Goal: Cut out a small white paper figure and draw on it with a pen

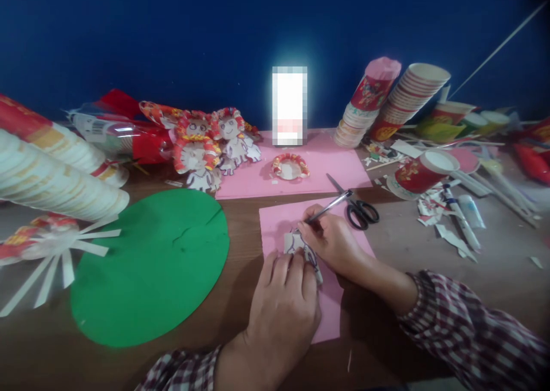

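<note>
My right hand (333, 239) is closed around a dark-barrelled pen (329, 206), its tip hidden by the fingers near the top of a small white paper piece (295, 240). Dark outlines of a figure are drawn on that piece. My left hand (286, 293) lies flat over its lower part, fingers stretched forward and pressing it down. Beneath both is a pink paper sheet (329, 316). Black-handled scissors (363, 213) lie just beyond my right hand. Past the sheet sits a red-and-white ring cut from a paper cup (290, 167).
Paper-cup dolls (197, 150) lean at the back left near a green oval sheet (158, 265). Stacked cups (410, 101) stand at the back right. A red cup (425, 173), paper scraps (432, 207) and a marker (462, 219) lie right. A bright, blurred-out screen (290, 101) stands behind.
</note>
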A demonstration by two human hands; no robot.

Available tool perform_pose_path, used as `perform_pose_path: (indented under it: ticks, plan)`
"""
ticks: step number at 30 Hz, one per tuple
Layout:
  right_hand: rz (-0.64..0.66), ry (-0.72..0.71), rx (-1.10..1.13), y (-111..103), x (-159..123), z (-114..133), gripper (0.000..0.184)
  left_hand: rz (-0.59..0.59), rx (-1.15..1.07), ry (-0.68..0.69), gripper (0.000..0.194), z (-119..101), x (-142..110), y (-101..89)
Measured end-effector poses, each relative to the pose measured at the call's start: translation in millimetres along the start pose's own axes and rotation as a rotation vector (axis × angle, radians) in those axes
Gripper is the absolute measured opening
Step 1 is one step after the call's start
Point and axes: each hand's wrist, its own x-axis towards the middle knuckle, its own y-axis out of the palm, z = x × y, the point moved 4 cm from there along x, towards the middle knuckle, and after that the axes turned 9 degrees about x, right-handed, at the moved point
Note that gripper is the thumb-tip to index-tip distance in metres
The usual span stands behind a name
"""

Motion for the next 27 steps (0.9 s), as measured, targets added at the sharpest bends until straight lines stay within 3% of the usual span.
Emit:
perform_pose_path:
  ticks: [6,14,27]
  plan:
    - [0.04,0.076,0.049,0.0,-0.6,4.8,0.007,0.009,-0.001,0.006,0.029,-0.7,0.0,0.9]
    - [0.184,0.023,-0.03,4.1,-3.7,5.9,0.005,0.004,-0.012,-0.015,0.026,-0.4,0.4,0.2]
    - [0.162,0.046,-0.005,3.2,-3.4,5.3,0.005,0.011,-0.004,-0.009,0.026,-0.8,0.9,-0.8]
